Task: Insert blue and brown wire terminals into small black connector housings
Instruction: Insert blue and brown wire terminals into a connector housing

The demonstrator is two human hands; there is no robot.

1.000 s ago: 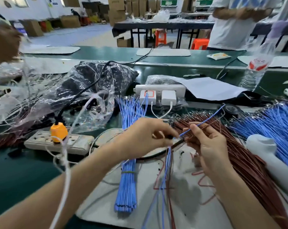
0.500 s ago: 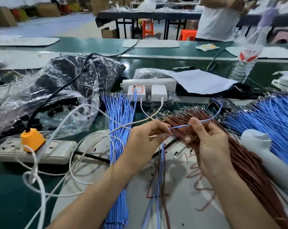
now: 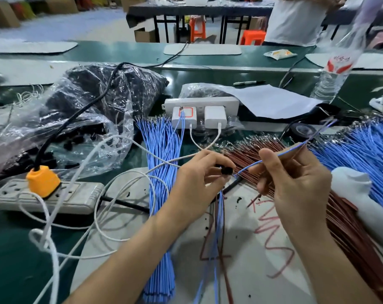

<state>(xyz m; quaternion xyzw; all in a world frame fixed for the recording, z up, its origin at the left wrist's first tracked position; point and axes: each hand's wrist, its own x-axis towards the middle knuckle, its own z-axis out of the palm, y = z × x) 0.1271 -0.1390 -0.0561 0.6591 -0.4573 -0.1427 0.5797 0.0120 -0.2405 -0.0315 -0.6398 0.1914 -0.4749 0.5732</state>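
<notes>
Step in hand: inserting a blue terminal.

Left hand [image 3: 197, 178] pinches the housing [image 3: 226, 170] at its thumb and fingertips, held above the mat [image 3: 241, 270]. Right hand [image 3: 296, 187] pinches a blue wire [image 3: 280, 155] between thumb and forefinger. The wire's near tip sits just beside the housing and is not visibly inside. A brown wire [image 3: 255, 199] is also tucked in the right hand, its lower end poking out below the fingers. Hanging wires [image 3: 219, 216], blue and brown, drop from under the left hand onto the mat. Whether they are seated in housings is hidden.

Next move, as I judge it: line the terminal up with one cavity and push straight until it catches. The thin wire may buckle if gripped too far back. The brown wire presumably follows.

Writing:
- Red marker scrawl [image 3: 271, 229] on the mat, illegible.
- Bottle [image 3: 337, 64] has a red label, characters blurred.
- Charger [image 3: 184, 116] bears a red square outline, no readable text.
</notes>
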